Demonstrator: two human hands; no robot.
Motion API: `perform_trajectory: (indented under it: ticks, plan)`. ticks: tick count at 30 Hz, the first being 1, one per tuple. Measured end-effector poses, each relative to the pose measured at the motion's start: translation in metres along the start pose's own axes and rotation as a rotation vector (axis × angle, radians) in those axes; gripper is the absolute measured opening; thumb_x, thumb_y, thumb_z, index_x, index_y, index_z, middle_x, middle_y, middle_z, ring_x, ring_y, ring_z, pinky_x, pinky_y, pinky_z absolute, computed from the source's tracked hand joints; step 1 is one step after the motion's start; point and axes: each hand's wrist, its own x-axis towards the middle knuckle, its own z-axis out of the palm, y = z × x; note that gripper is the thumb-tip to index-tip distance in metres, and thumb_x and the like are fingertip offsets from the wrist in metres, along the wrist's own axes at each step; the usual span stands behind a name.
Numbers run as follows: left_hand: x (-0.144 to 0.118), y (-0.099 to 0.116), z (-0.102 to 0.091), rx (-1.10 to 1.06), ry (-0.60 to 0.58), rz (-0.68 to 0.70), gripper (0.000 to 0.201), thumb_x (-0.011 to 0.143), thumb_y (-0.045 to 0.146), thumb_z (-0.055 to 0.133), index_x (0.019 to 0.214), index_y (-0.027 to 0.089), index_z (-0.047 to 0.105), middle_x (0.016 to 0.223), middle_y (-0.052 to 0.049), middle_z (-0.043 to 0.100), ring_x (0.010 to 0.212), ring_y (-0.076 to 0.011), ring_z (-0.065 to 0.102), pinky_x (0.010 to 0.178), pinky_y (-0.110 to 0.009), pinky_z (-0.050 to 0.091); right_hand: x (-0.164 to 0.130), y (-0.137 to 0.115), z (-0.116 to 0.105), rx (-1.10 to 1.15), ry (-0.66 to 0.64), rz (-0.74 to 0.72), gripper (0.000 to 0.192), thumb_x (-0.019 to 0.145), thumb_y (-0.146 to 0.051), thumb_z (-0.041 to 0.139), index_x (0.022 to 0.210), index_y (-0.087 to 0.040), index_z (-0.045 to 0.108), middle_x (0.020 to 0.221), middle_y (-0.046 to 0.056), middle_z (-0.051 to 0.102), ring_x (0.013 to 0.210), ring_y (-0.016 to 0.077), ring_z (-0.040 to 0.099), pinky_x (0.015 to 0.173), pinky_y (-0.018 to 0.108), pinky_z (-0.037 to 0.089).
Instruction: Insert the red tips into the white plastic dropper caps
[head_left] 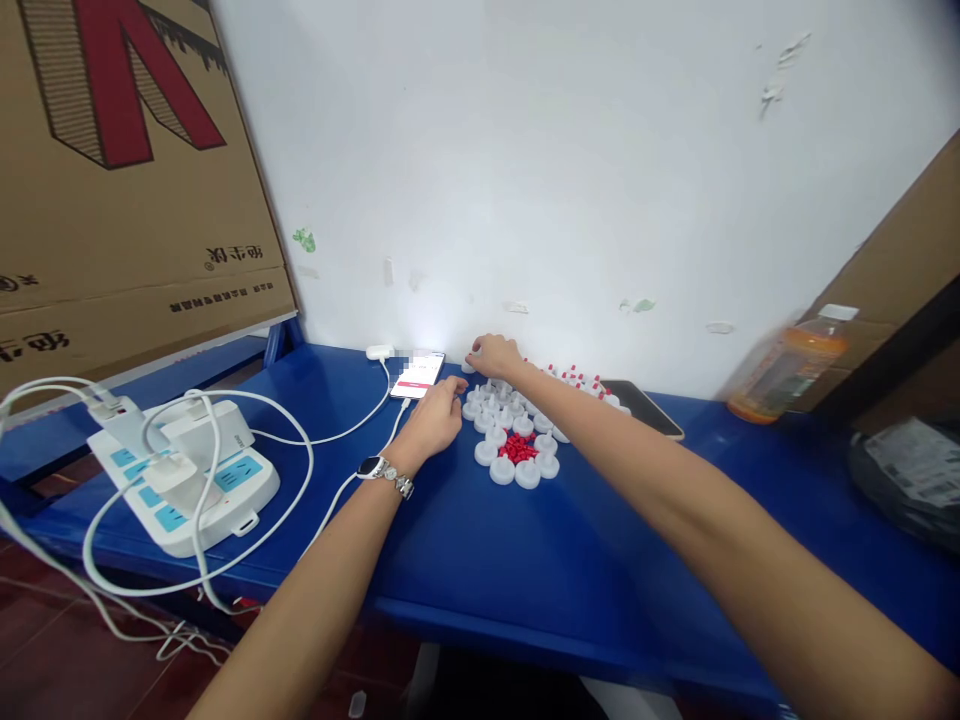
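White translucent caps with pointed nozzles point(502, 469) stand in a cluster on the blue table point(480, 560). Several of them form a ring around a pile of small red tips point(519, 447). At the back left of the cluster my right hand point(496, 357) reaches down, fingers pinched at the top of a single white nozzle cap point(467, 366). My left hand point(436, 415) rests just left of the cluster, fingers bent and slightly apart, with nothing visible in them. Behind my right forearm are more white caps with red tips on top point(576, 376).
A lit phone point(418, 376) with a cable lies left of the caps. A white power strip point(217, 500) with looping cords covers the left side. A dark tablet-like slab point(643, 408), an orange drink bottle point(787, 365) and a black bag point(911, 480) are on the right.
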Motion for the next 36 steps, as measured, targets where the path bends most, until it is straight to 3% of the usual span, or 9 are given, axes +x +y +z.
perform_trajectory:
  ticks: [4, 8, 12, 15, 21, 24, 28, 32, 36]
  plan:
    - [-0.001, 0.001, -0.002, 0.000, 0.006, 0.009, 0.030, 0.087, 0.011, 0.048, 0.115, 0.017, 0.057, 0.118, -0.014, 0.065, 0.111, -0.0265, 0.062, 0.101, -0.048, 0.048, 0.010, -0.008, 0.006, 0.012, -0.006, 0.009, 0.018, 0.086, -0.024, 0.060, 0.092, -0.012, 0.071, 0.106, 0.017, 0.072, 0.109, 0.0281, 0.061, 0.102, 0.044, 0.033]
    - [-0.001, 0.008, -0.006, 0.021, 0.033, 0.013, 0.027, 0.091, 0.018, 0.049, 0.117, 0.017, 0.055, 0.119, -0.014, 0.062, 0.112, -0.0276, 0.060, 0.101, -0.049, 0.047, -0.005, -0.007, -0.009, 0.065, 0.063, 0.019, 0.020, 0.091, -0.029, 0.054, 0.092, -0.015, 0.069, 0.103, 0.012, 0.074, 0.102, 0.0228, 0.063, 0.094, 0.036, 0.038]
    - [-0.005, 0.029, -0.010, 0.020, 0.117, 0.070, 0.036, 0.093, 0.028, 0.053, 0.127, 0.018, 0.049, 0.126, -0.014, 0.054, 0.113, -0.0276, 0.057, 0.099, -0.048, 0.047, -0.056, -0.001, -0.037, 0.352, 0.176, -0.022, 0.022, 0.093, -0.034, 0.051, 0.082, -0.018, 0.061, 0.074, 0.003, 0.072, 0.074, 0.0154, 0.063, 0.074, 0.026, 0.042]
    - [-0.009, 0.049, -0.010, -0.022, 0.165, 0.141, 0.046, 0.092, 0.032, 0.056, 0.134, 0.020, 0.043, 0.128, -0.014, 0.050, 0.110, -0.0257, 0.058, 0.098, -0.045, 0.047, -0.107, 0.001, -0.051, 0.514, 0.236, -0.028, 0.033, 0.095, -0.040, 0.049, 0.068, -0.020, 0.051, 0.057, -0.002, 0.061, 0.057, 0.0130, 0.054, 0.060, 0.025, 0.037]
    - [-0.016, 0.077, -0.006, -0.115, -0.008, 0.301, 0.034, 0.089, 0.033, 0.063, 0.121, 0.025, 0.053, 0.114, -0.007, 0.062, 0.103, -0.0240, 0.060, 0.090, -0.038, 0.049, -0.175, 0.003, -0.054, 0.563, 0.309, -0.066, 0.044, 0.099, -0.048, 0.038, 0.064, -0.021, 0.043, 0.055, -0.003, 0.046, 0.055, 0.0126, 0.044, 0.056, 0.027, 0.031]
    - [-0.018, 0.082, -0.007, -0.143, -0.038, 0.344, 0.033, 0.090, 0.032, 0.063, 0.120, 0.025, 0.054, 0.114, -0.006, 0.063, 0.103, -0.0231, 0.061, 0.089, -0.037, 0.049, -0.184, 0.005, -0.051, 0.579, 0.295, -0.079, 0.045, 0.100, -0.050, 0.033, 0.069, -0.021, 0.048, 0.055, -0.003, 0.045, 0.054, 0.0132, 0.043, 0.057, 0.028, 0.030]
    - [-0.019, 0.085, -0.009, -0.148, -0.018, 0.371, 0.029, 0.093, 0.034, 0.059, 0.119, 0.023, 0.056, 0.106, -0.005, 0.064, 0.091, -0.0197, 0.061, 0.083, -0.034, 0.049, -0.185, 0.007, -0.049, 0.632, 0.328, -0.034, 0.048, 0.100, -0.051, 0.033, 0.064, -0.021, 0.041, 0.053, -0.003, 0.041, 0.053, 0.0131, 0.040, 0.055, 0.029, 0.028]
    - [-0.018, 0.091, -0.007, -0.272, -0.054, 0.242, 0.030, 0.094, 0.044, 0.056, 0.115, 0.022, 0.058, 0.084, -0.001, 0.063, 0.073, -0.0156, 0.059, 0.072, -0.029, 0.048, -0.183, 0.007, -0.048, 0.644, 0.366, -0.006, 0.047, 0.099, -0.049, 0.035, 0.061, -0.022, 0.040, 0.050, -0.003, 0.039, 0.050, 0.0130, 0.039, 0.053, 0.030, 0.027]
    - [-0.013, 0.092, -0.006, -0.574, -0.175, 0.102, 0.035, 0.093, 0.052, 0.053, 0.100, 0.018, 0.061, 0.077, -0.001, 0.062, 0.072, -0.0151, 0.059, 0.066, -0.027, 0.047, -0.183, 0.005, -0.050, 0.624, 0.382, -0.025, 0.048, 0.099, -0.047, 0.034, 0.059, -0.022, 0.038, 0.048, -0.003, 0.039, 0.047, 0.0129, 0.037, 0.052, 0.030, 0.027]
